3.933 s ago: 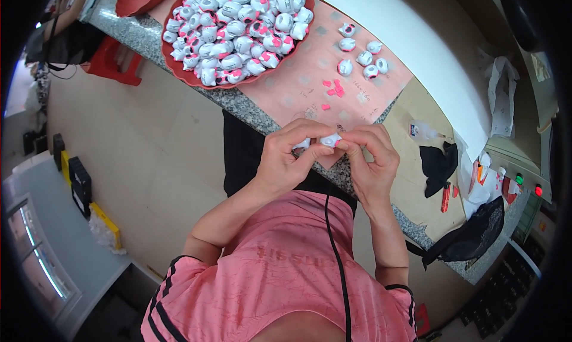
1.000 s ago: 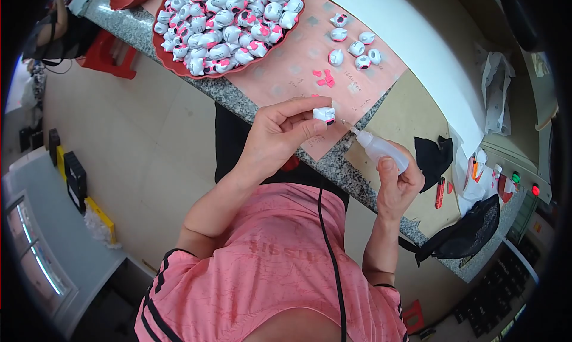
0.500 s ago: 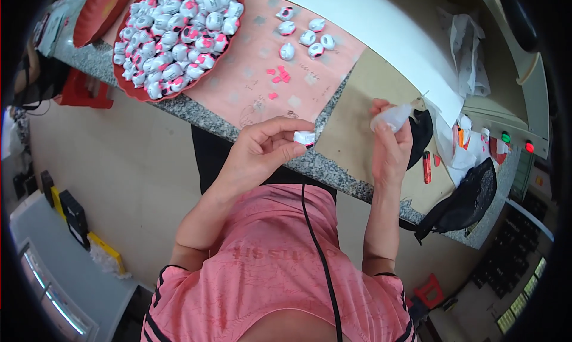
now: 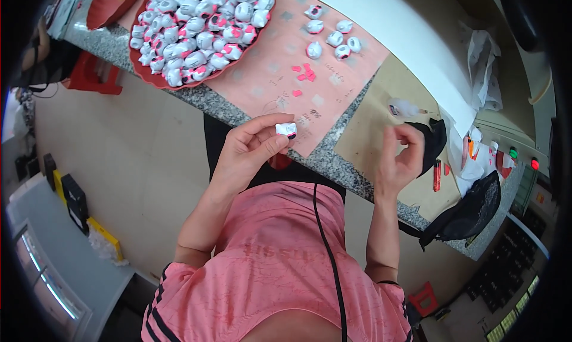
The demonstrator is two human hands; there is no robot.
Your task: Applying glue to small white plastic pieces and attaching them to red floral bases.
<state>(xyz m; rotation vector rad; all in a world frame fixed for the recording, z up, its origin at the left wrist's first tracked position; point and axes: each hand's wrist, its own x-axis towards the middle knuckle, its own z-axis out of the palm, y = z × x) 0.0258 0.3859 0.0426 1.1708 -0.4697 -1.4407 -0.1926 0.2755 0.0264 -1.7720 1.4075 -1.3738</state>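
Note:
My left hand [image 4: 250, 148] pinches a small white figurine [image 4: 286, 129] with black and pink at its lower edge, between thumb and fingertips, just off the table's front edge. My right hand [image 4: 402, 160] is raised over the brown board [image 4: 366, 112]; its fingers are loosely curled, apart from the thumb, and nothing shows in them. Just beyond that hand, a translucent squeeze bottle [image 4: 405, 108] with a thin tip lies on the board. Several small pink pieces [image 4: 307, 74] lie on the pink sheet [image 4: 262, 71], with several white figurines [image 4: 335, 39] farther back.
A red scalloped tray [image 4: 136, 65] heaped with similar figurines stands at the far left. A black cloth [image 4: 434, 139], a red lighter [image 4: 437, 175] and a black mesh bag [image 4: 468, 208] lie at the right. The granite edge [image 4: 229, 108] runs in front of me.
My right hand has let go of the squeeze bottle, which now lies on the board, and has drawn back toward me. My left hand still holds the figurine, now turned slightly.

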